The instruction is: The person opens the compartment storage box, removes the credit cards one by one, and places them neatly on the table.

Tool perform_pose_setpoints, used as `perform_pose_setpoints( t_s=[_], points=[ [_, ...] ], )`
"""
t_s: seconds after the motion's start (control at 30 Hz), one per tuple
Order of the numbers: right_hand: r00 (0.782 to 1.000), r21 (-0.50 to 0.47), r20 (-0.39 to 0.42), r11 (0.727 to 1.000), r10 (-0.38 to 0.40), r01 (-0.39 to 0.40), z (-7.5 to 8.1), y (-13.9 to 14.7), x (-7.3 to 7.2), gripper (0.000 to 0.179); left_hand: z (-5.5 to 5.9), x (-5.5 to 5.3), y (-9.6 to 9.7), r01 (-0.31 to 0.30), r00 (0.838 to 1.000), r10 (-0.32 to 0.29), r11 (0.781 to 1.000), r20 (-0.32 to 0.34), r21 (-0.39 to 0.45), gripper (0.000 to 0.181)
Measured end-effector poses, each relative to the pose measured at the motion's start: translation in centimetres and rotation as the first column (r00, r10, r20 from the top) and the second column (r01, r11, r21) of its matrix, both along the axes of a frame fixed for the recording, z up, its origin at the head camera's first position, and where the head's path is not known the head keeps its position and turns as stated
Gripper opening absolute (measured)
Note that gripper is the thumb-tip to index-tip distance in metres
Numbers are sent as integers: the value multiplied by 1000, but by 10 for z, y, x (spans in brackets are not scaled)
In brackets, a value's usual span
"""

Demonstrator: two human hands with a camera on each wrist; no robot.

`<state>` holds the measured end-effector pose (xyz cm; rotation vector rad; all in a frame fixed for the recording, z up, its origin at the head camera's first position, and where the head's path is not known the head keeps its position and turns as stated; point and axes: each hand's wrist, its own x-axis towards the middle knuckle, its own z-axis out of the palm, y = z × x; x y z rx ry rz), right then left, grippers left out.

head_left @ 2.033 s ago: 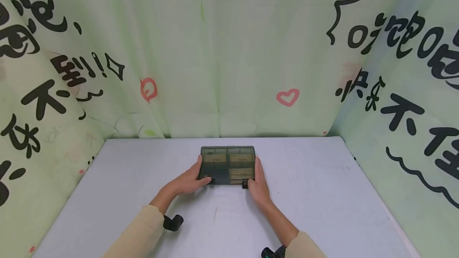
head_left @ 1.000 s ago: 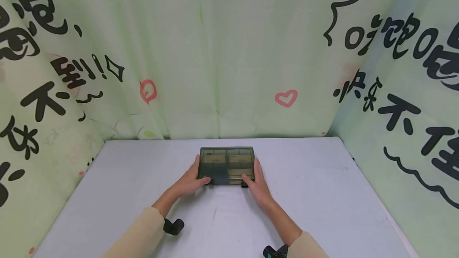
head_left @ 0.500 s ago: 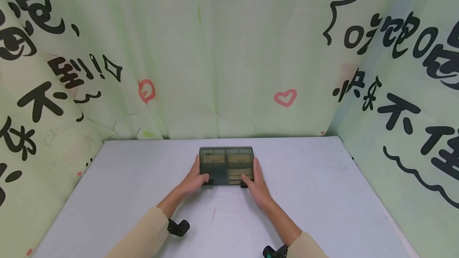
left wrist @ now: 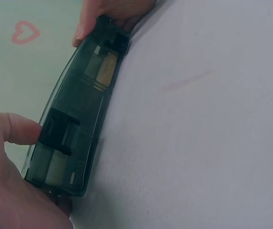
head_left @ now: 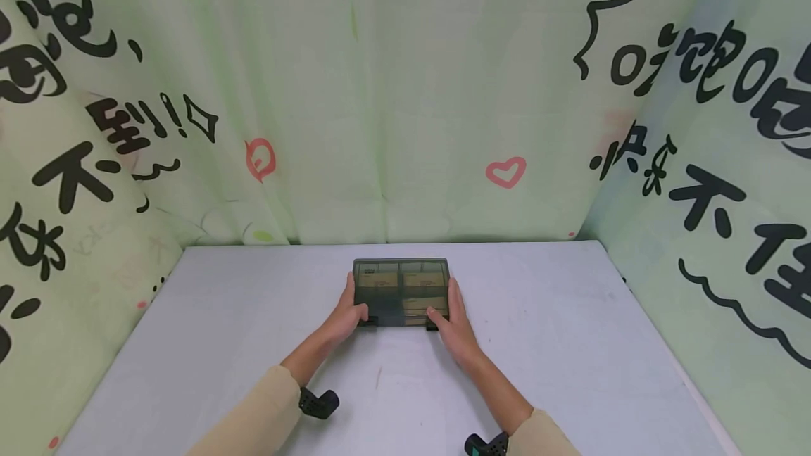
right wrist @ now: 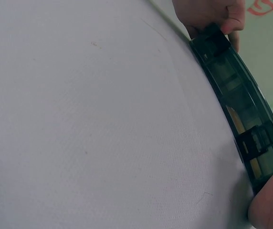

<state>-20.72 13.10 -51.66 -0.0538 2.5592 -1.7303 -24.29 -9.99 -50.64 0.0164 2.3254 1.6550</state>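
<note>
A dark translucent plastic storage box (head_left: 384, 305) with compartments sits near the middle of the table's far half, its lid down. Tan, flat pieces show through the lid in several compartments; what they are cannot be made out. My left hand (head_left: 341, 317) grips the box's left end, the thumb tip at the black left latch (left wrist: 59, 131) on the front side. On the other end, my right hand (head_left: 457, 329) holds the side, with its thumb over the front edge of the lid. The right latch (right wrist: 257, 142) looks fastened. Fingers behind the box are partly hidden.
A white cloth-covered table (head_left: 538, 343) spreads around the box. Behind and beside it hang pale green curtains (head_left: 380, 90) printed with black lettering. Each wrist carries a black camera, such as the left wrist camera (head_left: 319, 404).
My right thumb has shifted from the front latch area up onto the lid's edge. My left thumb has bent slightly, and the left forearm has swung a little right. The box stays in place.
</note>
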Motion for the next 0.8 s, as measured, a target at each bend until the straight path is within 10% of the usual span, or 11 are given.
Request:
perform_pose_setpoints(
  t_s=[0.8],
  points=[
    [1000, 33, 21, 999, 4, -4, 0, -1, -1, 77, 1, -4, -3, 11, 998, -13, 999, 56, 36, 106]
  ],
)
